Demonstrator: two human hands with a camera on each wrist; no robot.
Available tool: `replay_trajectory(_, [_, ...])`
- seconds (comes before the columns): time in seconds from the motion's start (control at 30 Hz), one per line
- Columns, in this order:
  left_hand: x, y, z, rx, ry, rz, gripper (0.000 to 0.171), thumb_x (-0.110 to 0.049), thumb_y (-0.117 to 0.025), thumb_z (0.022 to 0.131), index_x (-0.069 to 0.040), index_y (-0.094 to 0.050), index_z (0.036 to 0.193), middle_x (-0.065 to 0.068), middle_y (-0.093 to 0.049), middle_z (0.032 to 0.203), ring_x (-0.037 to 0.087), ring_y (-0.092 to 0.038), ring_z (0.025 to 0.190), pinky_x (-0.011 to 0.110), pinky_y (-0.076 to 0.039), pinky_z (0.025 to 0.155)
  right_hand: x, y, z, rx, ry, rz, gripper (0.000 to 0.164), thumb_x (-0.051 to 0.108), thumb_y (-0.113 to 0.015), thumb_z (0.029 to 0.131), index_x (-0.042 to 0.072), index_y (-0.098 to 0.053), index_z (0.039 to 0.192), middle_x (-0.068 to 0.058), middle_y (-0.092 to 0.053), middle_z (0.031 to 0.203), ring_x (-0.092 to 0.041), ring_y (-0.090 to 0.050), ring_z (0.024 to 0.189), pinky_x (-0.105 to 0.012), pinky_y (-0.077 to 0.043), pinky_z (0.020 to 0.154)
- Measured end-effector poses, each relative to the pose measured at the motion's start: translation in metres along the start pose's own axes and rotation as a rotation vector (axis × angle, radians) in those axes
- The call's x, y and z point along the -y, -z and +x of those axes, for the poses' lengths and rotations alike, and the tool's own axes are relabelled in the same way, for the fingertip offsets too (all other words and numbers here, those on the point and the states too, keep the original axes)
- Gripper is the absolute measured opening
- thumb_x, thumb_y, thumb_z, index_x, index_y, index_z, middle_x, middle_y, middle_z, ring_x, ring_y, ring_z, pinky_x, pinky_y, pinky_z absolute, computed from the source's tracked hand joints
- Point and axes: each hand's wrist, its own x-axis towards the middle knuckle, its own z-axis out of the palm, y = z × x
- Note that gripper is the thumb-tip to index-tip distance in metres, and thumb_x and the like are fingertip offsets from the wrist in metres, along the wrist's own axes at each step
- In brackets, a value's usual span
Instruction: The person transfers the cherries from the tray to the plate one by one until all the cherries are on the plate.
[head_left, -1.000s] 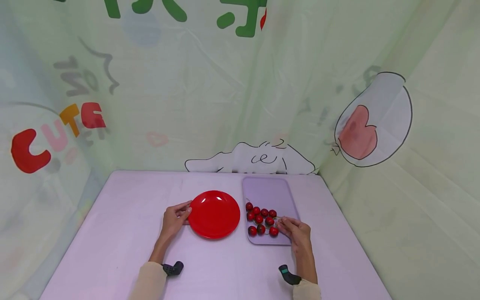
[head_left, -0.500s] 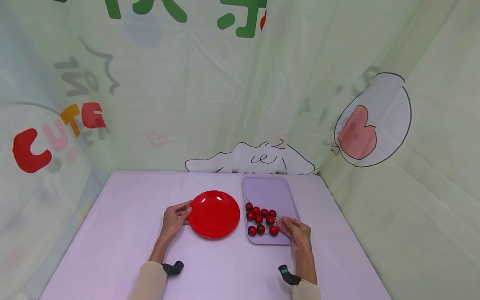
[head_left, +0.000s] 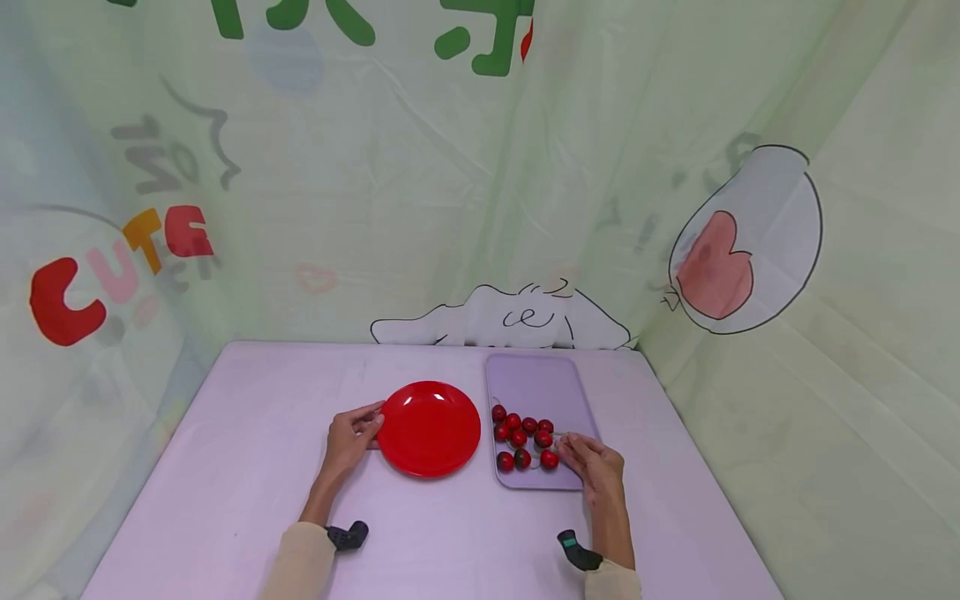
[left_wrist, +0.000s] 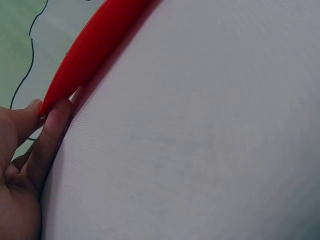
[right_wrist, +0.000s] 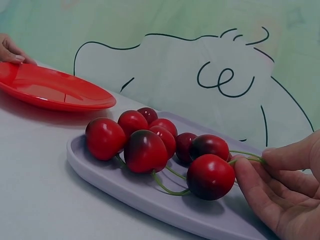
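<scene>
My left hand (head_left: pixel 347 442) pinches the near-left rim of a round red plate (head_left: pixel 428 429), thumb on top and fingers beneath. In the left wrist view, the fingers (left_wrist: pixel 52 125) fit under the plate's edge (left_wrist: pixel 95 47), close over the tabletop. At the right, several red cherries (head_left: pixel 518 438) with green stems lie in the near half of a lilac tray (head_left: pixel 532 379). My right hand (head_left: pixel 596 468) is over the tray's right edge, pinching green stem ends (right_wrist: pixel 255 158) between thumb and fingers. Beside those fingertips sits a large red cherry (right_wrist: pixel 210 177), with a darker cherry (right_wrist: pixel 209 146) behind it.
A pale lilac cloth covers the table (head_left: pixel 420 542). Printed curtains (head_left: pixel 360 208) stand behind it and at both sides, the back one right at the table's far edge. The plate stands just left of the tray. Each wrist wears a black camera mount (head_left: pixel 579 552).
Two cherries by my right fingertips have shifted slightly right and away from me, and the right hand has crept a little right. The left hand and plate have stayed in place.
</scene>
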Motion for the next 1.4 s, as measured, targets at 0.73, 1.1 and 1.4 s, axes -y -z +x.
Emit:
replay_trajectory(0.73, [0.001, 0.000, -0.001, -0.003, 0.000, -0.004, 0.040, -0.014, -0.071, 0.107, -0.008, -0.069, 0.147, 0.023, -0.074, 0.127, 0.014, -0.074, 0.084, 0.015, -0.063, 0.070, 0.007, -0.006, -0.008, -0.030, -0.058, 0.115, 0.019, 0.001, -0.068, 0.106, 0.008, -0.082, 0.095, -0.001, -0.083, 0.088, -0.014, -0.082, 0.085, -0.027, -0.068, 0.086])
replay_trajectory(1.1, [0.002, 0.001, -0.001, -0.007, -0.007, -0.003, 0.040, -0.013, -0.071, 0.107, -0.007, -0.069, 0.147, 0.023, -0.074, 0.126, 0.013, -0.073, 0.082, 0.015, -0.062, 0.069, -0.005, -0.001, 0.010, -0.007, -0.064, 0.164, 0.012, 0.001, -0.069, 0.105, 0.001, -0.082, 0.105, -0.006, -0.084, 0.093, -0.017, -0.083, 0.087, -0.029, -0.068, 0.086])
replay_trajectory(1.4, [0.000, 0.001, -0.001, -0.002, 0.003, -0.010, 0.040, -0.012, -0.071, 0.106, -0.006, -0.069, 0.147, 0.023, -0.074, 0.126, 0.015, -0.075, 0.085, 0.016, -0.063, 0.070, -0.001, -0.006, 0.003, 0.000, -0.073, 0.184, 0.022, -0.001, -0.069, 0.105, 0.008, -0.083, 0.091, -0.004, -0.084, 0.089, -0.015, -0.083, 0.084, -0.028, -0.068, 0.085])
